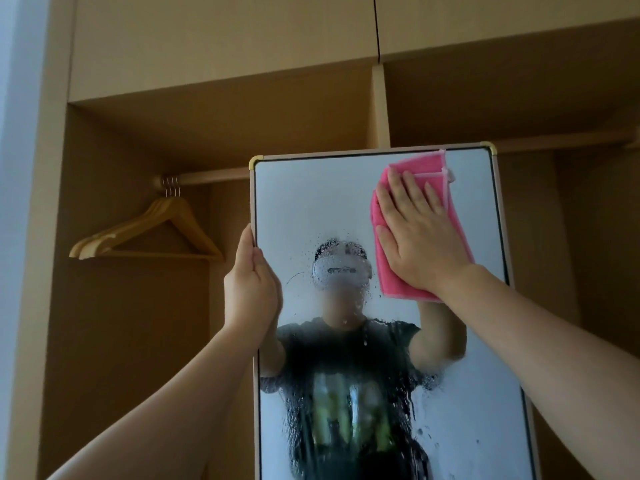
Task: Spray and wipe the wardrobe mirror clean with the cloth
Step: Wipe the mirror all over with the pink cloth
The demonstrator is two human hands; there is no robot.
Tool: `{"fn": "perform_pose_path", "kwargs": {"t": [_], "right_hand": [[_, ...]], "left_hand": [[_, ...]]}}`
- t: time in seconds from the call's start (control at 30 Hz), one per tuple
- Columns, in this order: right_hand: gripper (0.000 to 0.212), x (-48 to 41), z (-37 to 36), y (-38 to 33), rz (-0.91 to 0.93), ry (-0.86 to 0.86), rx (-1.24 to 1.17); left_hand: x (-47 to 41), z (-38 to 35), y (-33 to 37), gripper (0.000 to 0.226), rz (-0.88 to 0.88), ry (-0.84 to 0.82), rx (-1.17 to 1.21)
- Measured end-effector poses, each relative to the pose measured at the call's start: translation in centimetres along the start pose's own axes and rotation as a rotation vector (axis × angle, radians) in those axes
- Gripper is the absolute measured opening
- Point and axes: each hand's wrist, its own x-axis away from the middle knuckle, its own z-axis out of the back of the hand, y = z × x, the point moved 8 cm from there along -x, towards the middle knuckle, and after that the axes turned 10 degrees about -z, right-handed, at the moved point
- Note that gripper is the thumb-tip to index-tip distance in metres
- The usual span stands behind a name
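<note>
A tall framed mirror [311, 202] stands upright in front of the open wardrobe, its glass wet with droplets and streaks across the middle and lower part. My left hand [251, 285] grips the mirror's left edge, thumb on the glass side. My right hand [419, 233] lies flat, fingers spread, pressing a folded pink cloth [391, 282] against the upper right of the glass. The cloth reaches almost to the top frame. No spray bottle is in view.
Several wooden hangers [149, 230] hang on a rail [207, 176] in the left wardrobe bay. A vertical divider [379, 109] splits the wardrobe behind the mirror. Closed cupboard doors [225, 29] sit above. A pale wall [17, 168] borders the left.
</note>
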Motion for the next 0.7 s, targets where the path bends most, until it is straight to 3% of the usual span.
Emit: {"fn": "perform_pose_path", "kwargs": {"t": [0.4, 0.7], "right_hand": [[0.061, 9.3, -2.3, -4.9, 0.17, 0.025, -0.038], [0.058, 9.4, -2.1, -5.3, 0.185, 0.014, -0.041]], "left_hand": [[0.0, -0.1, -0.1, 0.042, -0.005, -0.001, 0.016], [0.2, -0.1, 0.3, 0.043, 0.006, -0.004, 0.033]]}}
